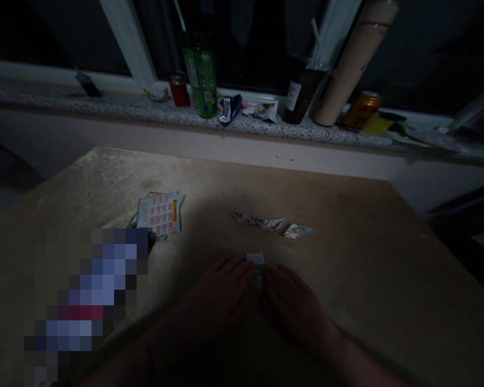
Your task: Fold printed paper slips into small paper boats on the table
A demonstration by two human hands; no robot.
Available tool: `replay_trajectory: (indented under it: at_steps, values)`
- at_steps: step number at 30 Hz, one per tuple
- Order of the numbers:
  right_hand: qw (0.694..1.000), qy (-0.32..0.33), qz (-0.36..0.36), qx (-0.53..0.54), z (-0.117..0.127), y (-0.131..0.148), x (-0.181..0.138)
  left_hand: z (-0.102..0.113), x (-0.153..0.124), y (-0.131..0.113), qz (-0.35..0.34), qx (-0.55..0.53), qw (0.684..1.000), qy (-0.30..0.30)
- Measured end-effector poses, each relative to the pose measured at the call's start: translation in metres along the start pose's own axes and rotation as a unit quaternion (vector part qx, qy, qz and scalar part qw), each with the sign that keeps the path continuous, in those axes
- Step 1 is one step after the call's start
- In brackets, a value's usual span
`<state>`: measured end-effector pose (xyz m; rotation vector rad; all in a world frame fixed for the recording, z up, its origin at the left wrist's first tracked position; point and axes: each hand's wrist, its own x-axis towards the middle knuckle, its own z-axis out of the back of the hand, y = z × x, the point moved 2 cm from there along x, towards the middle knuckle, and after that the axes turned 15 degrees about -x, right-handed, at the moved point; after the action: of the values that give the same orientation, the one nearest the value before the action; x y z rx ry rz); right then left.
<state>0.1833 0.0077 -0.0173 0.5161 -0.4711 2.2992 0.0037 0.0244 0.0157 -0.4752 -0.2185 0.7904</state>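
Both my hands rest on a tan table (347, 258) in dim light, fingertips meeting over a small folded piece of printed paper (256, 259). My left hand (220, 293) presses on its left side and my right hand (292, 301) on its right, fingers bent down onto it. Most of the paper is hidden under my fingers. Just beyond lie three small folded paper pieces (272, 224) in a row. A stack of printed sheets (160, 213) with red squares lies to the left.
A blurred-out patch (86, 293) covers the table's near left. Behind, a stone sill (145, 110) holds a green bottle (201, 72), a red jar (179, 90), a dark bottle (300, 94), a cardboard tube (353, 64), an orange can (361, 110) and wrappers.
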Motion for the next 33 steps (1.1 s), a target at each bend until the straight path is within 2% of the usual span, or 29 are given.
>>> replay_trajectory:
  at_steps: [5,10,16,29,33]
  values:
    - [0.999,0.046,0.01,-0.005,-0.001,0.0,0.008,0.003,0.015,0.014,-0.017,-0.01,1.0,-0.015]
    - [0.995,0.095,0.009,0.006,-0.002,0.0,0.013,-0.004,0.015,0.026,-0.046,-0.019,0.999,0.012]
    - [0.995,0.096,0.002,0.038,-0.001,-0.002,0.014,-0.007,0.012,0.026,-0.047,0.022,0.999,0.017]
    - [0.996,0.039,-0.053,0.062,-0.002,-0.013,0.01,-0.015,-0.007,0.007,-0.007,0.049,0.998,0.026]
    - [0.993,0.054,-0.059,0.084,0.002,-0.021,0.011,-0.022,-0.01,0.003,-0.004,0.048,0.999,0.016]
